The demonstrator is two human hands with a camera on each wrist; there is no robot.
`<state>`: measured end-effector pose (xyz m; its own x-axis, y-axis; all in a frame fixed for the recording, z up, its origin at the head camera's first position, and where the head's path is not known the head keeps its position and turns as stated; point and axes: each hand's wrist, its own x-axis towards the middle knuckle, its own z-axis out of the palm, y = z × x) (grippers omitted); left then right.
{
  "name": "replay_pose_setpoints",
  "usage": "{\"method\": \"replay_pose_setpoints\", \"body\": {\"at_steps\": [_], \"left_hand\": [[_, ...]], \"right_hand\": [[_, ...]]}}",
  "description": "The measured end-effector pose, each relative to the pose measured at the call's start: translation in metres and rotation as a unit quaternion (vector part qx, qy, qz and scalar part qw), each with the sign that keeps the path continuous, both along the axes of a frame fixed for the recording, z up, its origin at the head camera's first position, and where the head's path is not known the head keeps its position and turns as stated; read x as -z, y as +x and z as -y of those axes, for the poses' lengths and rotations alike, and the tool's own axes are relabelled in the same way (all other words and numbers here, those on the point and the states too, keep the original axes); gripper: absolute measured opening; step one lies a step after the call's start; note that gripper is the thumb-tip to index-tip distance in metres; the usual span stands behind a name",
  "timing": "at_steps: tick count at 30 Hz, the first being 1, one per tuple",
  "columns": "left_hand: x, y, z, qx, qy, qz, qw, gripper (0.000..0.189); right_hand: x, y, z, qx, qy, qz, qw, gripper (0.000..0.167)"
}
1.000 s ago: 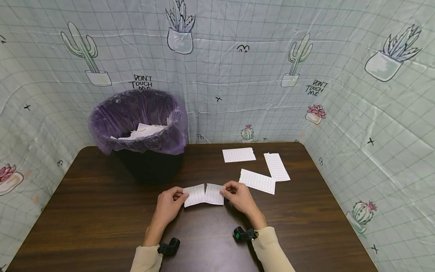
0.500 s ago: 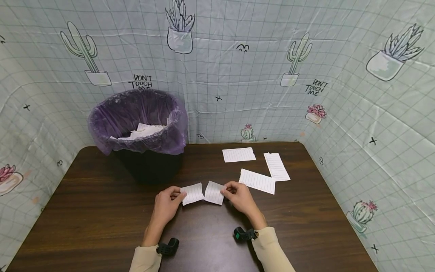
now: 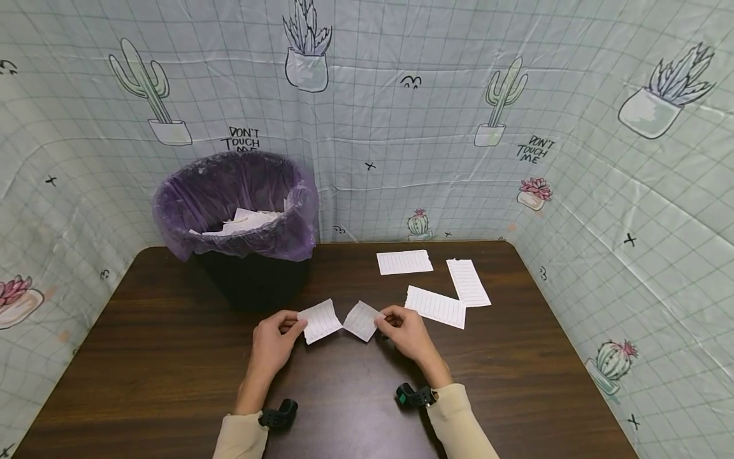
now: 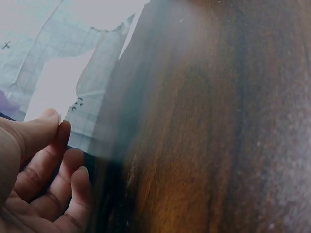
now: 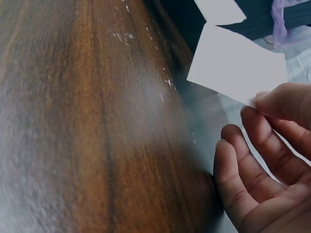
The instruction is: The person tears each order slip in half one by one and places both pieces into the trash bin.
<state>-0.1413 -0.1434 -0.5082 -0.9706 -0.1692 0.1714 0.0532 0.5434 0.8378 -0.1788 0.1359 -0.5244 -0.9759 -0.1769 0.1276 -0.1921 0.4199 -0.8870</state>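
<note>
Between finger and thumb, my left hand (image 3: 272,344) pinches the outer edge of a white lined paper piece (image 3: 320,322). A second lined paper piece (image 3: 362,320) is pinched the same way by my right hand (image 3: 410,336). Their torn inner edges spread apart into a wide V. At the low corners the two pieces meet or nearly meet; whether they are still joined there I cannot tell. In the right wrist view the right piece (image 5: 238,63) looks plain white, with a corner of the other piece (image 5: 221,10) close beside it.
A black bin (image 3: 252,280) with a purple liner (image 3: 229,169) stands at the back left, holding paper scraps (image 3: 246,220). Several lined paper strips lie back right: one strip (image 3: 404,262), another (image 3: 469,282) and a nearer one (image 3: 436,306). A printed curtain (image 3: 367,115) surrounds the brown table (image 3: 172,370).
The tear between the two paper pieces has widened as both pieces tilt outward. My left hand has moved left with its piece, while the right hand has stayed nearly in place.
</note>
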Motion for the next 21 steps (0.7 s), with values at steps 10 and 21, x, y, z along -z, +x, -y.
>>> {"method": "replay_pose_setpoints", "body": {"at_steps": [10, 21], "left_hand": [[-0.002, 0.002, 0.004, -0.015, 0.015, 0.006, 0.9997, 0.016], [-0.011, 0.004, 0.014, -0.041, 0.014, -0.007, 0.9991, 0.013]], "right_hand": [[-0.019, 0.011, 0.005, 0.017, -0.025, 0.01, 0.9995, 0.005], [-0.042, 0.019, 0.003, 0.025, -0.031, -0.003, 0.9992, 0.007]]}}
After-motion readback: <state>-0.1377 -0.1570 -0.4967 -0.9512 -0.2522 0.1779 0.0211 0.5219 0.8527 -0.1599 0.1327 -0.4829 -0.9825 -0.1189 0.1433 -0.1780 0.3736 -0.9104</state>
